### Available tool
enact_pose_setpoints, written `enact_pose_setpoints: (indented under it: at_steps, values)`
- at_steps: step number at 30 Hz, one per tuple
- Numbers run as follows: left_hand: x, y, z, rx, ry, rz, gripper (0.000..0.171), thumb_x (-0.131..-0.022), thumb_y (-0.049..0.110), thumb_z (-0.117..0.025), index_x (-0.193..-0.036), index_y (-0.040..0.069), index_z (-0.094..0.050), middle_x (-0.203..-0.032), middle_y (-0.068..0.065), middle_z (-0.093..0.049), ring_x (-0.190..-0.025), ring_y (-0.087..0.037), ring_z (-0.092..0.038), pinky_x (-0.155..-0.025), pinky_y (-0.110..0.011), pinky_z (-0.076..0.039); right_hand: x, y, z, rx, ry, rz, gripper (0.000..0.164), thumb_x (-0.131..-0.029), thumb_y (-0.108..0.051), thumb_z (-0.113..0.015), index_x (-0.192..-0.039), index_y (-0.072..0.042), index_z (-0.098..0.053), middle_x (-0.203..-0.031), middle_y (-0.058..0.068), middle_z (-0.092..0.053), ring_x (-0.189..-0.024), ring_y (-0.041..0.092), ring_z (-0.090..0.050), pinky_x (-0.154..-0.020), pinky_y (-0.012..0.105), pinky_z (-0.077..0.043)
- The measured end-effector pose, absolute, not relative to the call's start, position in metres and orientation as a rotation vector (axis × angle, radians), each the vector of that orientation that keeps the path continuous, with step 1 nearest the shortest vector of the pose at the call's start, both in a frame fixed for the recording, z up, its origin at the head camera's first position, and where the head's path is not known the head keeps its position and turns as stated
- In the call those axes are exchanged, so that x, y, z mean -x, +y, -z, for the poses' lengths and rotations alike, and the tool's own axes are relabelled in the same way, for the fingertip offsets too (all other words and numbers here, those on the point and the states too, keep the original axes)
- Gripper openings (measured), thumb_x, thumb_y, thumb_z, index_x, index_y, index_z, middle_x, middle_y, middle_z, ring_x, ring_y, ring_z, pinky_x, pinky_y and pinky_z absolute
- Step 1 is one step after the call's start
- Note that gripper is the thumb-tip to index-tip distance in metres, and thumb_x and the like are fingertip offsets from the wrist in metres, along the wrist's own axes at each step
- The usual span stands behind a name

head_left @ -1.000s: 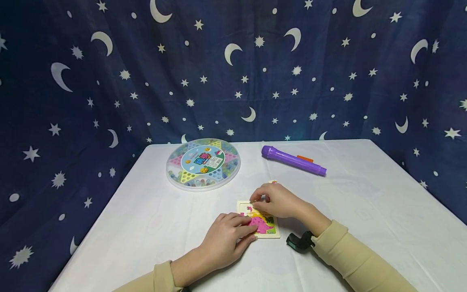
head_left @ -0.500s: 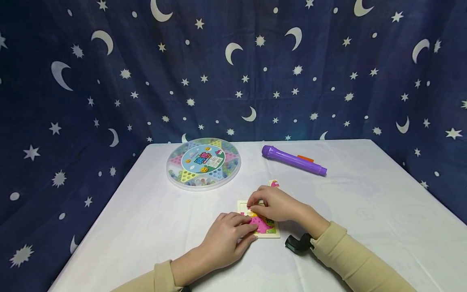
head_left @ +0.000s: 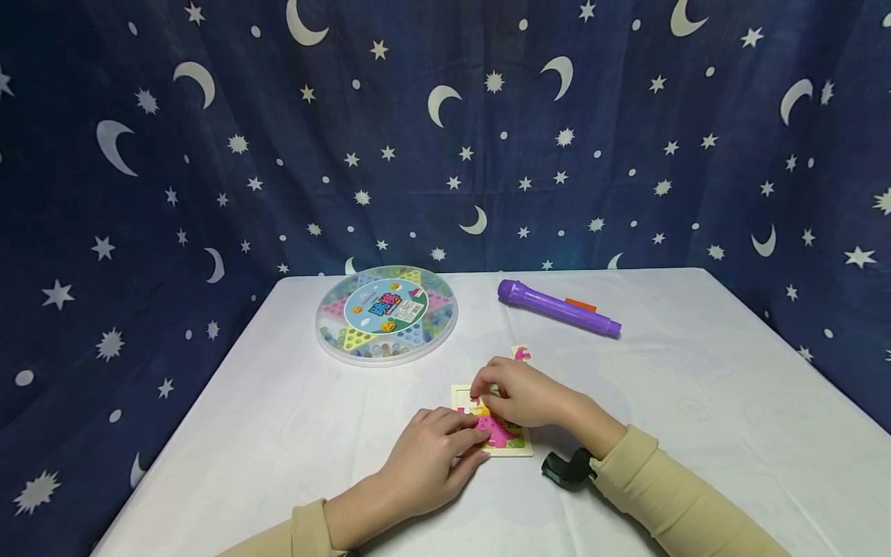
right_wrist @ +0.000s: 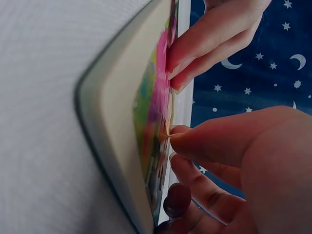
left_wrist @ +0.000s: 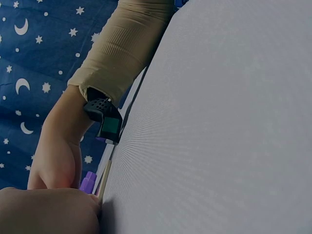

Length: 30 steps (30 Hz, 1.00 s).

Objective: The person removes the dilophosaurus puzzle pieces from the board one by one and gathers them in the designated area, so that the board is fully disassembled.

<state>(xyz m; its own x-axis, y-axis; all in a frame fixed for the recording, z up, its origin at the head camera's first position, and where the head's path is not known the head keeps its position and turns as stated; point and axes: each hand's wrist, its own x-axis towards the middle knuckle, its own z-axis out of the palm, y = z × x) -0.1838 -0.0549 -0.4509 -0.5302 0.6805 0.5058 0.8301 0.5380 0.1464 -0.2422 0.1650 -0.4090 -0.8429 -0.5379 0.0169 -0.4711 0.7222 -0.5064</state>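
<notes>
1. Left hand, nearest: its fingers are lying extended and resting on the left part of the puzzle board, gripping nothing.
2. Puzzle board: it is lying flat on the bench, under the fingers of both hands. It is appearing light, thin and stiff, probably sliding easily on the cloth; the pale rim is offering the soundest hold.
3. Right hand: it is reaching over the far side, thumb and fingertips closing narrowly on a small piece. That piece is seeming rigid and very light, best taken by its edges; forcing might be chipping its tabs.
4. Loose piece: it is lying just beyond the right hand, partly hidden, outside the rim.
</notes>
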Motion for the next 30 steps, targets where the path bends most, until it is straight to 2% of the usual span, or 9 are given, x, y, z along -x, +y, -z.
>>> enact_pose_setpoints:
  at_steps: [8,17,21,26,30]
  values:
    - [0.1842,-0.0546,0.4508,1.236,-2.386,0.528,0.027,-0.096,0.038,-0.072,-0.116,0.021,-0.079,-0.117,0.001,-0.072,-0.109,-0.015,-0.063,-0.091,-0.041,-0.050,0.2421,0.1664,0.4072,0.853,2.783,0.774,0.013,-0.096,-0.011,-0.067,-0.105,-0.021,-0.069,-0.102,-0.007,-0.060,-0.082,0.015,-0.053,-0.074,0.033,-0.048]
    - [0.1832,-0.0548,0.4522,1.234,-2.385,0.519,0.027,-0.096,0.038,-0.071,-0.116,0.021,-0.079,-0.116,0.001,-0.072,-0.108,-0.015,-0.063,-0.090,-0.041,-0.050,0.2427,0.1673,0.4080,0.821,2.746,0.808,0.014,-0.095,-0.013,-0.070,-0.106,-0.023,-0.068,-0.093,-0.007,-0.059,-0.074,0.014,-0.052,-0.068,0.033,-0.046]
    - [0.1828,-0.0547,0.4527,1.234,-2.391,0.511,0.026,-0.097,0.037,-0.071,-0.116,0.021,-0.079,-0.116,0.002,-0.072,-0.108,-0.014,-0.063,-0.090,-0.040,-0.050,0.2432,0.1681,0.4093,0.813,2.732,0.825,0.018,-0.095,-0.013,-0.072,-0.109,-0.024,-0.067,-0.095,-0.008,-0.061,-0.072,0.013,-0.053,-0.067,0.033,-0.047]
    - [0.1831,-0.0544,0.4521,1.235,-2.388,0.509,0.027,-0.097,0.038,-0.070,-0.116,0.021,-0.079,-0.116,0.002,-0.072,-0.109,-0.014,-0.063,-0.091,-0.040,-0.050,0.2438,0.1687,0.4082,0.769,2.748,0.830,0.029,-0.094,-0.016,-0.076,-0.120,-0.020,-0.063,-0.095,-0.009,-0.063,-0.075,0.012,-0.057,-0.070,0.032,-0.051]
    - [0.1834,-0.0543,0.4519,1.233,-2.386,0.511,0.026,-0.097,0.038,-0.071,-0.115,0.021,-0.079,-0.115,0.002,-0.072,-0.109,-0.014,-0.063,-0.091,-0.040,-0.050,0.2437,0.1706,0.4065,0.747,2.743,0.838,0.025,-0.093,-0.018,-0.076,-0.116,-0.021,-0.065,-0.089,-0.010,-0.063,-0.076,0.012,-0.058,-0.072,0.032,-0.052]
